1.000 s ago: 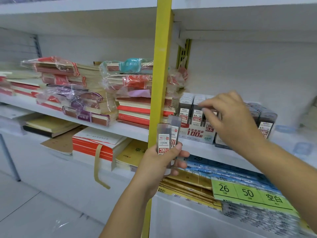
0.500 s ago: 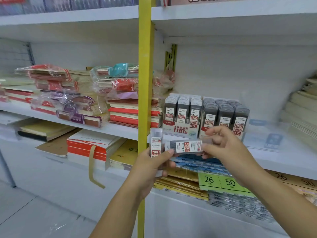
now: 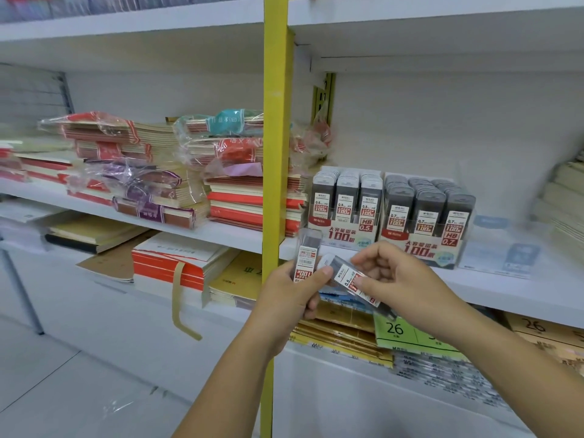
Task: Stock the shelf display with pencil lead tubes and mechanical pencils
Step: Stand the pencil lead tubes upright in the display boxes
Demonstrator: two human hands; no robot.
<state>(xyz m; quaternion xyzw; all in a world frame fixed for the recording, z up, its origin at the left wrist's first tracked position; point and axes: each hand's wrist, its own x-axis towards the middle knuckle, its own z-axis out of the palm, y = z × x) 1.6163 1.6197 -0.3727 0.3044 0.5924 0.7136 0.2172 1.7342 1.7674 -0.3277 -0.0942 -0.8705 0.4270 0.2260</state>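
Observation:
My left hand (image 3: 292, 295) grips an upright pencil lead tube (image 3: 307, 254) with a red and white label, held in front of the shelf edge. My right hand (image 3: 401, 279) pinches a second lead tube (image 3: 346, 276) that lies slanted, its white cap touching the left thumb. On the white shelf (image 3: 505, 289) behind stand two display boxes full of lead tubes: the 0.5 HB box (image 3: 344, 207) on the left and the 0.7 HB box (image 3: 425, 219) on the right. No mechanical pencils are in view.
A yellow upright post (image 3: 275, 153) splits the shelving just left of my hands. Wrapped notebook stacks (image 3: 151, 172) fill the left bay. Flat clear packets (image 3: 512, 254) lie right of the boxes, and paper stacks (image 3: 565, 197) sit at far right. Green price labels (image 3: 401, 330) lie below.
My right hand came back from the display boxes, took one tube from my left hand's pair, and has tilted it from level to slanting. The view has shifted right.

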